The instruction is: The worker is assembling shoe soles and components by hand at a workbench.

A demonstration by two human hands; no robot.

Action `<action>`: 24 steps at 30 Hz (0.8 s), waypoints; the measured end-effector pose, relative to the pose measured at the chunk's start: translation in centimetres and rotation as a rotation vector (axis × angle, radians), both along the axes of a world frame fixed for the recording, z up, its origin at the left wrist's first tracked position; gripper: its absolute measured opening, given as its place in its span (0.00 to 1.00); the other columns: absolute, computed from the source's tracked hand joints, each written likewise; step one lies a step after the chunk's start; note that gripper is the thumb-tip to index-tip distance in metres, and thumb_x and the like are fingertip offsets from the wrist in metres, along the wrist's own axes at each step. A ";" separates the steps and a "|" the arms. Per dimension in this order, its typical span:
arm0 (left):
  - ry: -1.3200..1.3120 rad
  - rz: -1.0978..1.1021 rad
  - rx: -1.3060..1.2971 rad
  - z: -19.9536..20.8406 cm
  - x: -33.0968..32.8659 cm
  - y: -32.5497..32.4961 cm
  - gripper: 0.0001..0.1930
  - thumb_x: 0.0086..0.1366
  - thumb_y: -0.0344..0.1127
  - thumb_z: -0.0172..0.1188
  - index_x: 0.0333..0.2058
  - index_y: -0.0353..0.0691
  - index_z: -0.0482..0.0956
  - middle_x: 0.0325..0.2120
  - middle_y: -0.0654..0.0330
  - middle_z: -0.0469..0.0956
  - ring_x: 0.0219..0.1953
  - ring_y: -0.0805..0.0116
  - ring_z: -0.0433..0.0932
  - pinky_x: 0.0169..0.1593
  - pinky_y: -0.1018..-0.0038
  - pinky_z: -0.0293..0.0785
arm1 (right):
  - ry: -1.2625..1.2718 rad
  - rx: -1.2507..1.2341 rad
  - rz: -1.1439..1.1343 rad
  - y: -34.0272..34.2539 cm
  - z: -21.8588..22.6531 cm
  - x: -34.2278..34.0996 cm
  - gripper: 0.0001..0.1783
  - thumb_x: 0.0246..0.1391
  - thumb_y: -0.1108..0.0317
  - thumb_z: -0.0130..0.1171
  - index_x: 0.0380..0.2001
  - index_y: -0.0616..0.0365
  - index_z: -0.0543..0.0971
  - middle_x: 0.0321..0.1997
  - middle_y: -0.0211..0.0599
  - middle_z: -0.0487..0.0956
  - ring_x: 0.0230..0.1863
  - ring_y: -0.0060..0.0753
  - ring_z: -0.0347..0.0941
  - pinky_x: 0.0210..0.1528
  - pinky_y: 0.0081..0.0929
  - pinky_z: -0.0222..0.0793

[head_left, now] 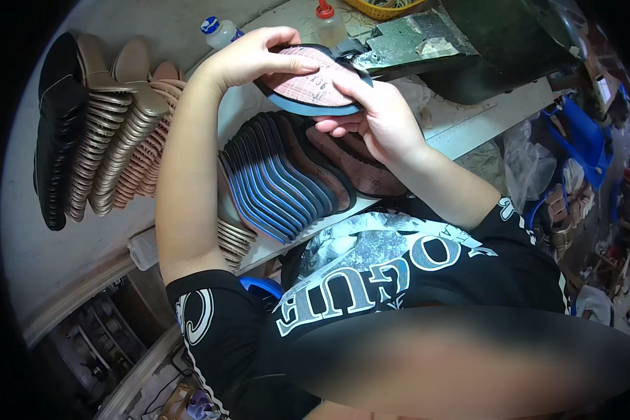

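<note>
Left hand (255,59), right hand (387,120) grip curved sole (301,84): grained pink, blue-edged.

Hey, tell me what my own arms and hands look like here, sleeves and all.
Your left hand and right hand are bare, with no gloves, rings or watch visible. The left sleeve and right sleeve are black and short, with white lettering-style prints; a white trim line runs along the left one.
</note>
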State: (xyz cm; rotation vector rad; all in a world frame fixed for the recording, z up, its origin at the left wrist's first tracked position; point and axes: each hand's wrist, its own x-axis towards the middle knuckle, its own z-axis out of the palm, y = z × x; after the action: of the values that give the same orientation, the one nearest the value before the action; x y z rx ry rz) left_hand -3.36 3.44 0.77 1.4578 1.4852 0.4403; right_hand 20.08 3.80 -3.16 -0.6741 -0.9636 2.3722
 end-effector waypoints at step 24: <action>-0.124 0.319 -0.139 0.8 1.6 -3.9 0.17 0.62 0.41 0.61 0.42 0.36 0.71 0.31 0.67 0.72 0.34 0.81 0.69 0.36 0.82 0.68 | 0.065 0.113 0.057 1.1 -0.2 -0.3 0.22 0.57 0.56 0.56 0.41 0.68 0.77 0.32 0.45 0.81 0.31 0.32 0.81 0.30 0.19 0.78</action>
State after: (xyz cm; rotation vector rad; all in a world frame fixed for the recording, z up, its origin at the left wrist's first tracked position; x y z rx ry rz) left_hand -1.74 -0.47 1.60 1.0692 1.6192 0.5963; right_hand 19.75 4.93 -3.34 -0.5305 -1.0928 2.3528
